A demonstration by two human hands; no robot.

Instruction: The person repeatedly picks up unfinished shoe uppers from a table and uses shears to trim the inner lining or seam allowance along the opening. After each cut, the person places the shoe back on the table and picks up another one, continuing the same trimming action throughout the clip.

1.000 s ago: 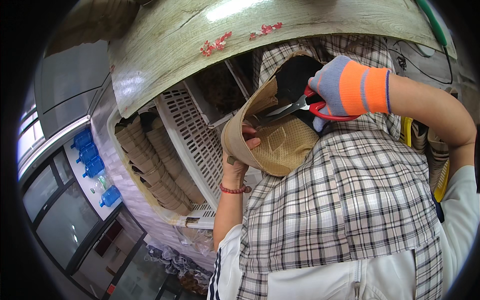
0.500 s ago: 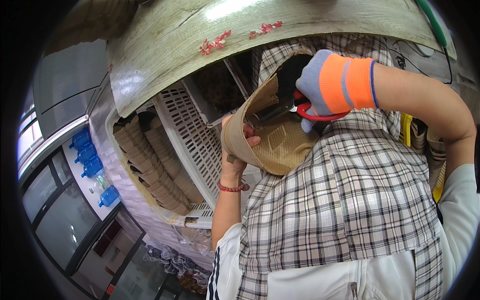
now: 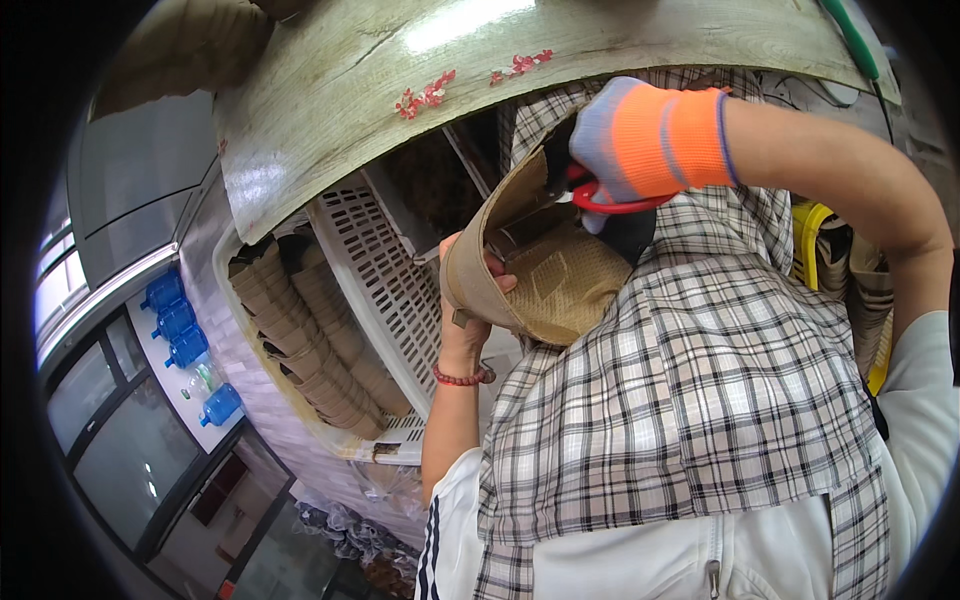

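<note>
A hollow tan hat-shaped piece of woven material [image 3: 575, 290] tilts over my lap, its open side toward the right. My left hand [image 3: 497, 275], bare with a red bead bracelet at the wrist, grips its left rim, thumb inside and the other fingers mostly hidden behind. My right hand [image 3: 605, 140] wears a grey glove with an orange cuff. Closed around red-handled scissors [image 3: 625, 204], it sits at the upper right of the opening. The scissor blades reach inside the tan piece and show only in part; a dark lining lies near them.
A wood-patterned table [image 3: 340, 110] with red flower prints runs across the top. On the left stands a white slotted basket [image 3: 372, 250] beside stacks of similar tan pieces [image 3: 315, 345]. A yellow basket [image 3: 812, 225] is at right. Blue water bottles [image 3: 185, 345] stand far left.
My right hand and the scissors have shifted up and left, deeper over the opening. The left hand keeps nearly the same grip on the tan piece.
</note>
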